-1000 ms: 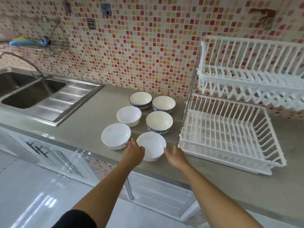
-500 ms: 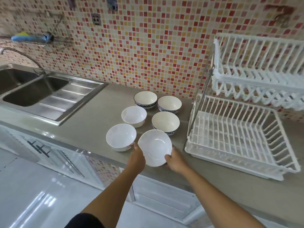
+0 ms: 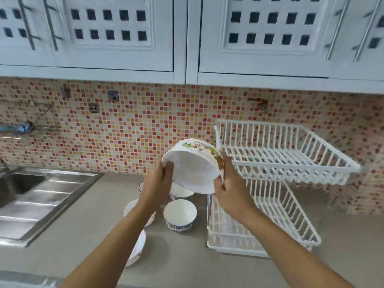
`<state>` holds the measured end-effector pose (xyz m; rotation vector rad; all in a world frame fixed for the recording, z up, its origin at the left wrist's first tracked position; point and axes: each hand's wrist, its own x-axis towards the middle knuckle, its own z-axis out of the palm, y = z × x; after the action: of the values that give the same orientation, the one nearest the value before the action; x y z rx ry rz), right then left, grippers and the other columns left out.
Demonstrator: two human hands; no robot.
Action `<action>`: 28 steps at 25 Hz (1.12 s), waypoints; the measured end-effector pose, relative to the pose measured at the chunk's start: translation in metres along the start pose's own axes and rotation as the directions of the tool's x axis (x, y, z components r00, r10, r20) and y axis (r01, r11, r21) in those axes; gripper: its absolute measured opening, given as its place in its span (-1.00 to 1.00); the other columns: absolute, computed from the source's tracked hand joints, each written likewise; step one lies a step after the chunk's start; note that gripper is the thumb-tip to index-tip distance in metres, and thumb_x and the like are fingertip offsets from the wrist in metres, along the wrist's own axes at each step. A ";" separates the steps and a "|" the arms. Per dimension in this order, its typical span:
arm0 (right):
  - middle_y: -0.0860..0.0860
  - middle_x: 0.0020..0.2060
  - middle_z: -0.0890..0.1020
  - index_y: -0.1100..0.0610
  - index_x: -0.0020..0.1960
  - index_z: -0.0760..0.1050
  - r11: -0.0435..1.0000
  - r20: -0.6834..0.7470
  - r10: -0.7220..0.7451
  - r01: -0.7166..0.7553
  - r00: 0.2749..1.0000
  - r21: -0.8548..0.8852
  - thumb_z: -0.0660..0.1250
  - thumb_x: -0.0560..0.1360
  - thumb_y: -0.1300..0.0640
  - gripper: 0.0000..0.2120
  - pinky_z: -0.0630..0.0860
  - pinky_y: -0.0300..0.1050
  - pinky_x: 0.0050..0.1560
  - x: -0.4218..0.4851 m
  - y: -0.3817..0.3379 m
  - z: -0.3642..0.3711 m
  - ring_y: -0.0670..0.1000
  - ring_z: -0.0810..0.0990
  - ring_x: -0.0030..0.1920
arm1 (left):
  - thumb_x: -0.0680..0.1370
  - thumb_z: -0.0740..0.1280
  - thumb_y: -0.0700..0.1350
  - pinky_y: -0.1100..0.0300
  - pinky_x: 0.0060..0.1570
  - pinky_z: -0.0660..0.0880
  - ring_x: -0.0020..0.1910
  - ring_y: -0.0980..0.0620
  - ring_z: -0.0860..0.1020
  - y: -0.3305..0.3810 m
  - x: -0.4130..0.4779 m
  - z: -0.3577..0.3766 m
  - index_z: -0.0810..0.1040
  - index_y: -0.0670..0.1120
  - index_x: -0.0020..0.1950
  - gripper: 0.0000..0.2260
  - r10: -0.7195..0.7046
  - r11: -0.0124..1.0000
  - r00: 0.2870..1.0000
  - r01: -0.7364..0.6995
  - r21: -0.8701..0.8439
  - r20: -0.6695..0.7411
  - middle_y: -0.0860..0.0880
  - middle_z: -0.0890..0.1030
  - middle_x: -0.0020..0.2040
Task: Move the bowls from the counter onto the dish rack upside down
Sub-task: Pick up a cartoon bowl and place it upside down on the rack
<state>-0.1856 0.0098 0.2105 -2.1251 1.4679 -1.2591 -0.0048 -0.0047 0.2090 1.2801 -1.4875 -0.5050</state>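
Observation:
A white bowl with cartoon prints [image 3: 194, 165] is held up in the air, tilted with its opening facing me. My left hand [image 3: 159, 183] grips its left rim and my right hand [image 3: 230, 190] grips its right rim. It hangs just left of the upper tier [image 3: 291, 167] of the white dish rack. The lower tier [image 3: 286, 223] sits on the counter below. Several bowls stand upright on the counter: a blue-patterned one [image 3: 180, 218], another blue-patterned one [image 3: 180, 193] behind it, and white ones [image 3: 138, 249] partly hidden by my left arm.
A steel sink with drainboard [image 3: 41, 202] lies at the left. The grey counter [image 3: 182, 260] runs along a mosaic tiled wall [image 3: 145, 125]. White wall cabinets [image 3: 187, 38] hang overhead, close above the rack.
Both hands closed on the nearest white bowl, lifted it off the counter and raised it to the height of the rack's upper tier, tilting it. My view has swung upward.

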 end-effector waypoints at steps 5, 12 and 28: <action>0.06 0.33 0.38 0.02 0.48 0.05 0.919 -0.084 -0.279 0.241 0.956 -0.313 0.29 0.42 0.42 -0.24 0.54 -0.02 -0.22 0.044 0.005 -0.094 0.09 0.57 -0.14 | 0.42 0.30 0.05 0.07 0.31 0.42 0.22 0.17 0.50 0.060 0.061 0.008 0.35 0.36 0.23 -0.58 0.201 0.943 0.891 -0.063 -0.327 0.407 0.15 0.52 0.29; 0.15 0.44 0.24 -0.09 0.40 -0.05 0.738 0.007 -0.348 0.279 0.937 -0.615 0.29 0.44 0.36 -0.25 0.52 0.01 -0.36 0.121 0.090 -0.146 0.12 0.50 -0.35 | 0.36 0.24 0.41 -0.08 0.20 0.51 0.25 -0.13 0.54 0.105 0.127 0.096 0.05 0.17 0.51 -0.19 0.279 0.897 0.834 -0.403 0.180 0.476 -0.15 0.46 0.40; -0.03 0.50 -0.15 0.01 0.51 -0.29 0.911 0.559 0.128 0.126 0.819 -0.393 0.53 0.26 -0.14 0.18 0.18 0.00 0.44 0.201 0.222 -0.137 0.12 0.11 0.47 | 0.22 0.57 0.15 0.09 0.02 0.48 0.04 -0.05 0.44 0.055 0.204 0.228 0.20 -0.02 0.32 -0.17 -0.120 0.750 0.794 -0.320 0.578 0.596 -0.12 0.49 0.28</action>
<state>-0.4084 -0.2296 0.2501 -2.4521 1.5260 -0.2224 -0.2035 -0.2375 0.2630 1.6439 -2.4313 -0.3207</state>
